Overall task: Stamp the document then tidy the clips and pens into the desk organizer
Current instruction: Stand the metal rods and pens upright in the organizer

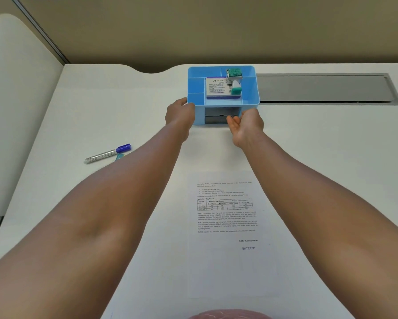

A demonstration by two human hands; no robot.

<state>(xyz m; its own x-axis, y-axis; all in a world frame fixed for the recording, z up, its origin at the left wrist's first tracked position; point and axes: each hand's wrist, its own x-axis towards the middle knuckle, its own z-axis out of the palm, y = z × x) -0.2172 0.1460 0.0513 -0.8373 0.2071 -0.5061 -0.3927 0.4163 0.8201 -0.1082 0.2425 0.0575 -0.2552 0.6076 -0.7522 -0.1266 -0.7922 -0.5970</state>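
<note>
A blue desk organizer (251,93) stands at the far middle of the white desk. In its top tray lie a boxed stamp pad (217,87) and a green-and-white stamp (235,82). My left hand (179,111) grips the organizer's left front corner. My right hand (245,124) is palm-up at the lower front, fingers at the grey drawer (216,116). The printed document (228,226) lies near me and bears an "ENTERED" mark at its lower right. A blue-capped marker (107,153) lies to the left, with a small teal item (119,157) partly hidden by my forearm.
A grey metal cable hatch (327,88) is set into the desk right of the organizer. A beige partition wall runs along the back. A white curved panel (16,100) borders the desk on the left.
</note>
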